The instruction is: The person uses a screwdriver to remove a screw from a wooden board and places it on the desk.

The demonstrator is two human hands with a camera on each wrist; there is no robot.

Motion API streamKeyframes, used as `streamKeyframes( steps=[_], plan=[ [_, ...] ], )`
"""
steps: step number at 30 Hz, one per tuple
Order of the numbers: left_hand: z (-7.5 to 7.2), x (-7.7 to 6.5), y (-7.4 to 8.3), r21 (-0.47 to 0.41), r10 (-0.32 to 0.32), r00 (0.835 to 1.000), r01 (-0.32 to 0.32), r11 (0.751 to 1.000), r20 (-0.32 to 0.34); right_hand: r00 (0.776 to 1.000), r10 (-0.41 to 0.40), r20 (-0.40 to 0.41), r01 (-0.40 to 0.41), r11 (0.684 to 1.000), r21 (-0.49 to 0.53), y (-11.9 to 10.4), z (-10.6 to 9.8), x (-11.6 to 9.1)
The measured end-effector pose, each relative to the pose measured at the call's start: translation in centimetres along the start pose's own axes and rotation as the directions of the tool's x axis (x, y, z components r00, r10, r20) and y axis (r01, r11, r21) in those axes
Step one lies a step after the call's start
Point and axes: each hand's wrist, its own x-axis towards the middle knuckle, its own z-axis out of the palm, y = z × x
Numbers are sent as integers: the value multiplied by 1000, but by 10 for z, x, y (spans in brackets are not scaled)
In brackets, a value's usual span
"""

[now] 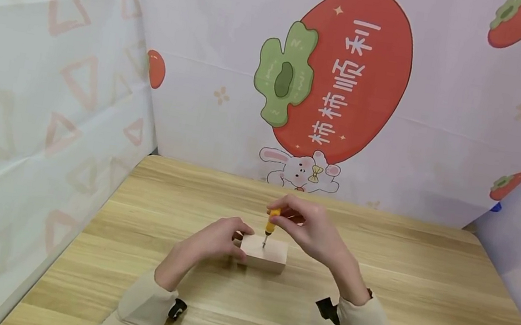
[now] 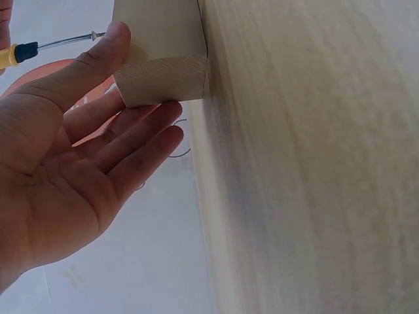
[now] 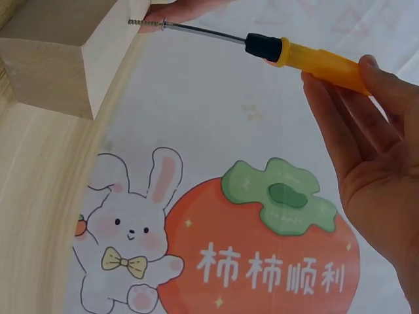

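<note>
- While the left hand (image 1: 213, 241) pinches the left end of the wooden block (image 1: 268, 263) between thumb and fingers, the right hand (image 1: 315, 231) grips the yellow screwdriver (image 3: 330, 67) by its handle.
- Block: on the table (image 1: 160, 192), long side running left-right.
- Screw (image 3: 146, 23): tip at the block's top face, thread exposed above it; can't tell how deep it's in.
- Screwdriver: near upright, slight tilt, shaft down, its tip at the screw head. Black collar between handle and shaft.
- Forearms: beige sleeves (image 1: 141, 302).
- Behind table: pale backdrop (image 1: 448, 89), big red persimmon print (image 1: 388, 64), white rabbit print (image 3: 131, 219).
</note>
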Motion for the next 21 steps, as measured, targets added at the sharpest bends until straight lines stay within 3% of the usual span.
streamKeyframes(
  steps=[5, 10, 14, 17, 21],
  plan=[
    [0, -1, 2, 13, -12, 1000, 12, 1000, 6, 999, -35, -6, 35, 999, 19, 4, 0, 0],
    [0, 0, 3, 22, -8, 1000, 8, 1000, 10, 984, -84, -158, 63, 989, -132, 1, 13, -1],
    [1, 1, 2, 33, -2, 1000, 2, 999, 4, 969, -56, -241, 2, 976, -216, -4, 19, 0],
    [1, 1, 1, 40, 3, 1000, -3, 999, 4, 972, -9, -236, -39, 980, -198, -8, 18, 1],
    [1, 0, 1, 32, 1, 1000, -1, 999, 2, 980, -21, -200, -12, 987, -163, -13, 14, 0]
  ],
)
